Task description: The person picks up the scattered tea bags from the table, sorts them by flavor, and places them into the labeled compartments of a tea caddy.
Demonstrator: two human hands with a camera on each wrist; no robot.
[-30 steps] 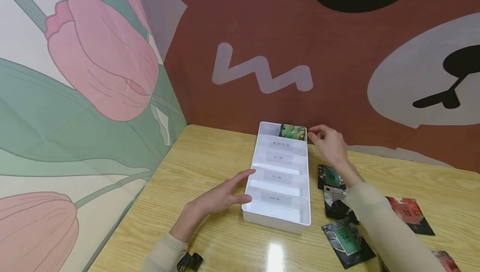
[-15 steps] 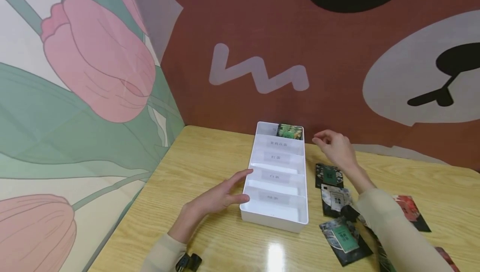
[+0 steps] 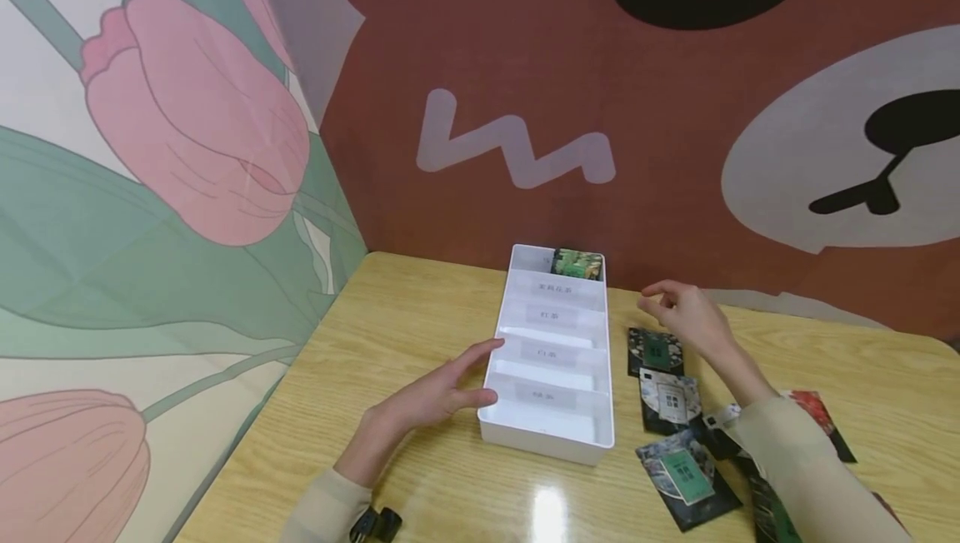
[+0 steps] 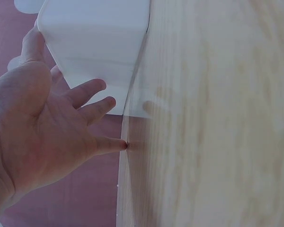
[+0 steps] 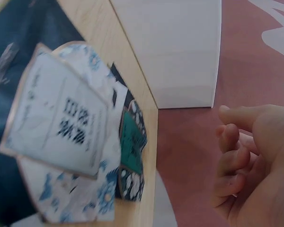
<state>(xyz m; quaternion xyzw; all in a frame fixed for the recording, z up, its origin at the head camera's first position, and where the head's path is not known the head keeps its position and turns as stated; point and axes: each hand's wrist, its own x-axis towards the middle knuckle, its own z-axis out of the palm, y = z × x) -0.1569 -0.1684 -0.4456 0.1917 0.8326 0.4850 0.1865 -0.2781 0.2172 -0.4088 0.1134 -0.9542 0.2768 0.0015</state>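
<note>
A long white box with several labelled compartments stands lengthwise on the table. A green tea sachet lies in the right part of its far compartment. My left hand rests against the box's left side, thumb and fingers spread at the rim; the left wrist view shows its palm beside the box wall. Right of the box, my right hand hovers with loosely bent fingers and nothing in them. Just below it lie a black sachet with a green label and a sachet with a white label.
Nearer the front lies another green-labelled sachet. A red sachet and a dark green one are partly hidden by the right sleeve. A brown patterned wall rises directly behind the table.
My right hand has drawn away from the box's far right corner, moving right and slightly toward me. The left hand stays at the box, and the green sachet remains in the far compartment.
</note>
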